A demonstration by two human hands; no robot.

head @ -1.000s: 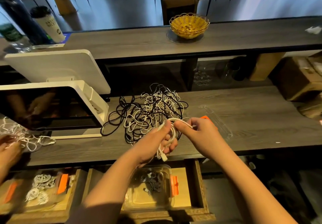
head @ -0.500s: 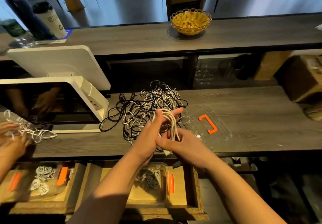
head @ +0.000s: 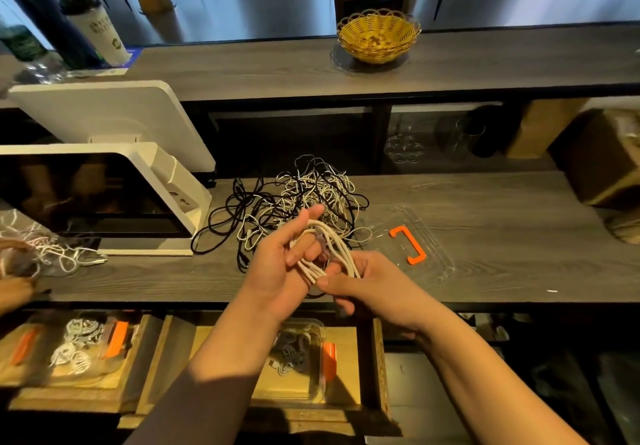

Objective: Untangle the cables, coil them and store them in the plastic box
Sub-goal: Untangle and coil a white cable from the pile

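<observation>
The left hand (head: 277,264) carries the white cable (head: 332,247) looped over its half-open fingers; the right hand (head: 363,282) pinches the loops' base. If either grip loosens, the coil could spring apart into the tangled pile (head: 304,199).

Cable tangle (head: 298,202) left of lid (head: 408,244) (on counter (head: 502,223))

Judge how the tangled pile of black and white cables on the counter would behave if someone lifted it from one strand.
The tangled pile looks floppy: its thin strands lie in loose loops. Probably light, being mostly air between strands. Lifting one strand would likely drag neighbours along, since black and white cables cross each other everywhere.
</observation>
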